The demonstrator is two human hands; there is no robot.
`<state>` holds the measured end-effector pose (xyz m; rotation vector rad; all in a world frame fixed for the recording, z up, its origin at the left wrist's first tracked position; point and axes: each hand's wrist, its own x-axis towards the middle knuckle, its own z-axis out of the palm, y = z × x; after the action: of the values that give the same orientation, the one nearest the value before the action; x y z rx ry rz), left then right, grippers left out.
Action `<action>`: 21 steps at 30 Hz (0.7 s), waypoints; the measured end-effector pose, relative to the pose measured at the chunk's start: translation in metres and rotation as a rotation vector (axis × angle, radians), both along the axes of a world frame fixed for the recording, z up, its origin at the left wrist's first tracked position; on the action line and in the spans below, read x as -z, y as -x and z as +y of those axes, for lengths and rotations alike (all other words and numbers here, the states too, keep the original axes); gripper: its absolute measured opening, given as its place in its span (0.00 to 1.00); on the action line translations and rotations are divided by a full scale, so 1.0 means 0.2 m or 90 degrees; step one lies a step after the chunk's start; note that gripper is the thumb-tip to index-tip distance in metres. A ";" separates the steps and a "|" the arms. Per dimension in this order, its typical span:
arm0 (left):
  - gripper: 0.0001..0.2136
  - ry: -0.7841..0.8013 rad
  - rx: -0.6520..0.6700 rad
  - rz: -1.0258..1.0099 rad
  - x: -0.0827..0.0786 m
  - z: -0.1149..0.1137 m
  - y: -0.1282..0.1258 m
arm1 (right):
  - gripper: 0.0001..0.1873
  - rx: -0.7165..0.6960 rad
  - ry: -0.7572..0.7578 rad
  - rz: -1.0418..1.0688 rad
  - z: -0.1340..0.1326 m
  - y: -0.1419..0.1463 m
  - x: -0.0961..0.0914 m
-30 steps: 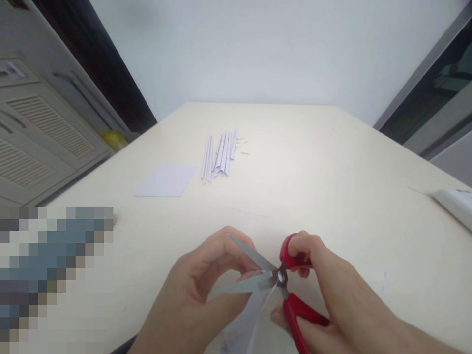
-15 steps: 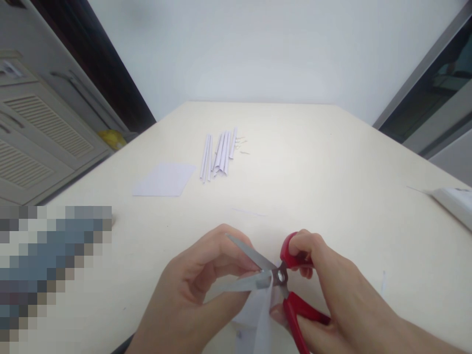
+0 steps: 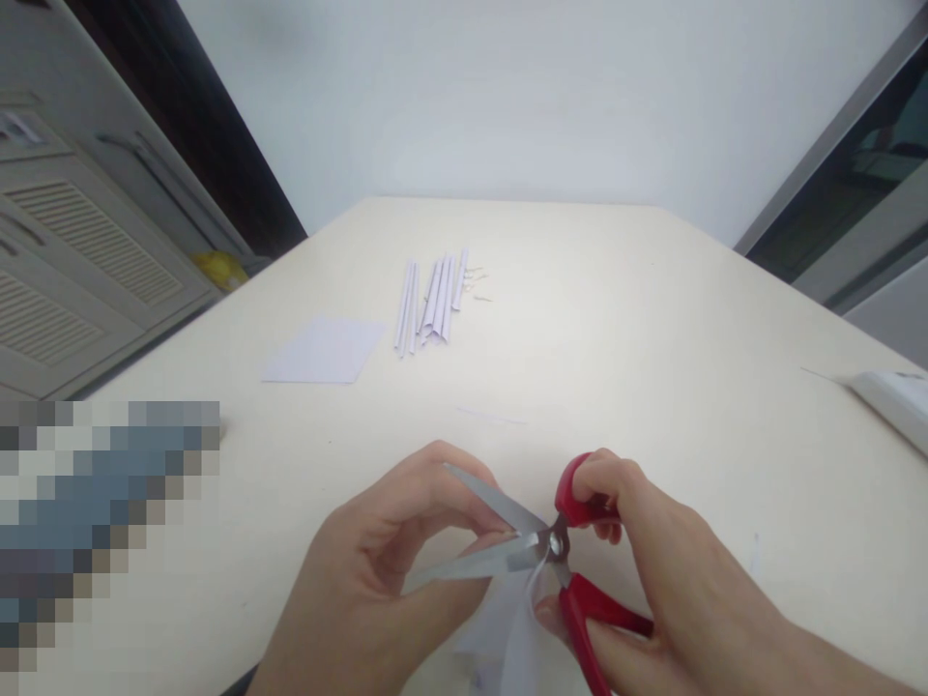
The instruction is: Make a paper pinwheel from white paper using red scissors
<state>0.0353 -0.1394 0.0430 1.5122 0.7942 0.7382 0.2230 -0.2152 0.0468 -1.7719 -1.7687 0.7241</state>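
My right hand grips red-handled scissors, fingers through the loops. The steel blades are spread apart and point left. A piece of white paper hangs between the blades near the pivot. My left hand is closed, pinching that paper just left of the blades, low over the cream table.
Several rolled white paper strips lie at the far middle of the table, with a flat white sheet to their left. A white object sits at the right edge. A cabinet stands at the left.
The scissors and both hands have shifted slightly right and down. The paper between the blades hangs a little differently.
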 end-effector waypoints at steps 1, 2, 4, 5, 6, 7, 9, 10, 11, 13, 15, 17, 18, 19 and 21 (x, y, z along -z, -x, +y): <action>0.07 0.005 0.000 0.002 0.00 0.00 -0.01 | 0.17 -0.009 -0.004 -0.004 0.00 0.00 0.01; 0.07 0.010 -0.003 0.005 -0.01 0.00 -0.01 | 0.17 -0.015 -0.007 -0.009 0.00 0.00 0.02; 0.08 0.021 -0.003 0.007 -0.01 0.00 -0.01 | 0.17 -0.028 -0.025 -0.018 0.00 -0.01 0.03; 0.08 0.027 0.001 0.010 -0.01 0.00 -0.01 | 0.17 -0.025 -0.035 -0.029 0.00 -0.01 0.04; 0.07 0.034 0.001 0.015 -0.01 -0.01 -0.01 | 0.18 -0.025 -0.049 -0.041 -0.01 -0.01 0.04; 0.06 0.039 0.004 0.017 -0.01 -0.01 0.00 | 0.18 -0.026 -0.062 -0.056 -0.01 -0.01 0.05; 0.05 0.051 -0.003 0.025 0.00 -0.02 0.01 | 0.19 -0.029 -0.089 -0.084 -0.02 -0.02 0.06; 0.05 0.049 0.006 0.020 0.00 -0.02 0.02 | 0.19 -0.032 -0.099 -0.097 -0.02 -0.02 0.07; 0.05 0.055 0.003 0.020 0.00 -0.02 0.02 | 0.19 -0.034 -0.105 -0.108 -0.02 -0.02 0.07; 0.07 0.048 0.010 0.016 0.00 -0.01 0.02 | 0.19 -0.034 -0.116 -0.126 -0.01 -0.02 0.08; 0.08 0.035 0.011 0.010 0.00 0.00 0.01 | 0.18 -0.031 -0.125 -0.132 -0.01 -0.03 0.08; 0.08 0.018 0.015 0.000 0.00 0.01 0.00 | 0.17 -0.026 -0.132 -0.131 -0.01 -0.03 0.08; 0.08 0.014 0.016 -0.003 0.00 0.01 -0.01 | 0.16 -0.025 -0.135 -0.132 -0.01 -0.03 0.08; 0.07 0.009 0.019 -0.008 0.00 0.01 -0.01 | 0.16 -0.026 -0.133 -0.134 0.00 -0.03 0.08; 0.07 0.015 0.023 -0.010 0.00 0.01 -0.01 | 0.15 -0.029 -0.127 -0.129 0.00 -0.02 0.07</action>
<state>0.0364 -0.1381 0.0430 1.4935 0.7594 0.7115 0.2279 -0.2155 0.0332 -1.7244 -1.9435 0.3809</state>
